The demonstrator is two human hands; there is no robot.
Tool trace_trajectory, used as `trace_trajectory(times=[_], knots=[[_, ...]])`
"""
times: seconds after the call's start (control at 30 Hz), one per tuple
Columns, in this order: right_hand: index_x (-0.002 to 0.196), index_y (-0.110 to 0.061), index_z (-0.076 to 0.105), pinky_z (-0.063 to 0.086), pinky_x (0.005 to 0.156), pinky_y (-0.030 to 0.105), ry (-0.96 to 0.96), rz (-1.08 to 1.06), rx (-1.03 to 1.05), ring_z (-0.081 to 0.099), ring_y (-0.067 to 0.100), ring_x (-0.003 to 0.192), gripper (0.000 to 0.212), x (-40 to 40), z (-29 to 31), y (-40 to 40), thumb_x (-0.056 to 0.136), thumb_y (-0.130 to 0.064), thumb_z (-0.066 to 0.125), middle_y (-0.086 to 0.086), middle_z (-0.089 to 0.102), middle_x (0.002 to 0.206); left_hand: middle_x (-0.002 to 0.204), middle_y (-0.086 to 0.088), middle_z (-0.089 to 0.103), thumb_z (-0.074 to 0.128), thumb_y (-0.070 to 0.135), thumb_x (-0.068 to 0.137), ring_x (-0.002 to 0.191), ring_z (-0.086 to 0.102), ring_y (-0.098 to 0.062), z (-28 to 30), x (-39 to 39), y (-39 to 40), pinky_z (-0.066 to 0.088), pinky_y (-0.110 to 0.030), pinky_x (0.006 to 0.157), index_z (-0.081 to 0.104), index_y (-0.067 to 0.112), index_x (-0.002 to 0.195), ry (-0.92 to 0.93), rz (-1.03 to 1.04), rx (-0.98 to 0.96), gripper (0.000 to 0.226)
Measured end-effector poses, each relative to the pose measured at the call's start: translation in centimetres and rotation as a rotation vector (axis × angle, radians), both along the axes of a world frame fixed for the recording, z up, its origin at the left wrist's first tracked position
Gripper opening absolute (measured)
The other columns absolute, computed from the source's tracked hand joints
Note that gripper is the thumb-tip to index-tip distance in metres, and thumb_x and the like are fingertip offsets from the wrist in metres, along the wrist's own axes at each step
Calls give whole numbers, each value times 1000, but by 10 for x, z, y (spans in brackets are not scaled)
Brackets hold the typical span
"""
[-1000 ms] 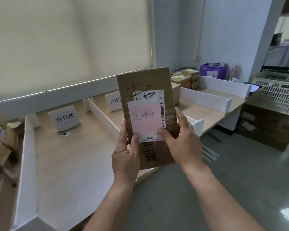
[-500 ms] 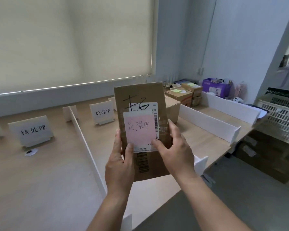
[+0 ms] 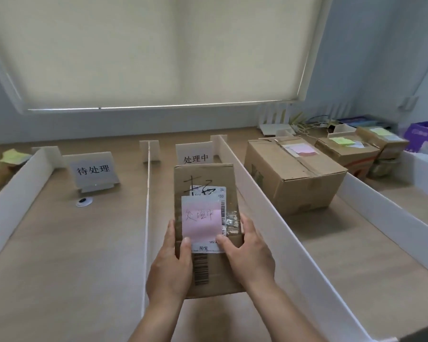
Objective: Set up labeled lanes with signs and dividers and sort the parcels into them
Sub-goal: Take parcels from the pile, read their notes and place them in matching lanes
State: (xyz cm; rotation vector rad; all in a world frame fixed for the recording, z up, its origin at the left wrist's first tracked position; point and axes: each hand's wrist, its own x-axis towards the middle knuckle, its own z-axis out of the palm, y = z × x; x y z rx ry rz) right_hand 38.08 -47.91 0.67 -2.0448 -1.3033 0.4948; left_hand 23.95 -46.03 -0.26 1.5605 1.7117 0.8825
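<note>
Lowered since a moment ago, the flat brown cardboard parcel with a pink note (image 3: 204, 230) now sits just before the white 处理中 sign (image 3: 195, 155), left hand (image 3: 169, 267) and right hand (image 3: 248, 255) fingers clamped on its sides.

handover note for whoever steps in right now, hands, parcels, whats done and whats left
Left hand and right hand: both gripping the flat parcel, pink note 处理中, above the lane with the 处理中 sign.
Done: dividers up, 待处理 sign standing, that lane holds no parcels.
Left: set this parcel down; the large box with a pink note sits one lane to the right, so check it.
</note>
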Motion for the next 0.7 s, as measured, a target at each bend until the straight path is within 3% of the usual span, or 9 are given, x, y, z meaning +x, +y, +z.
trace_trajectory(times=[0.13,0.23,0.4,0.6,0.7], knots=[[141,-42,24,44,88,31,54,138,-133,52,16,113,63,13,-18,33,85,-53,52,-7,52,127,140,5,49,38,43,94,120,51,-27,-15,9,18,41,-33,93,23,45,145,40,102,-140,53],[138,-42,27,44,86,30,72,211,-210,55,16,109,59,26,-31,58,85,-53,51,-7,55,122,135,4,53,32,53,78,114,55,-25,-36,18,39,44,-39,99,24,50,141,-16,150,-244,64],[136,-43,32,45,87,30,136,241,-360,56,19,109,59,35,-58,93,80,-53,49,-5,57,120,132,6,55,28,42,75,115,53,-24,-66,27,77,42,-41,101,28,48,140,65,169,-416,65],[128,-40,40,44,84,32,138,248,-410,57,23,106,52,31,-69,148,78,-47,49,-2,59,115,124,2,59,25,36,79,108,55,-26,-76,26,124,43,-42,97,35,46,131,124,206,-425,54],[126,-37,43,45,84,33,127,236,-397,56,25,106,50,27,-70,181,77,-46,48,0,60,114,132,-3,54,25,32,90,114,53,-29,-67,28,156,40,-41,100,29,40,137,204,204,-409,48]])
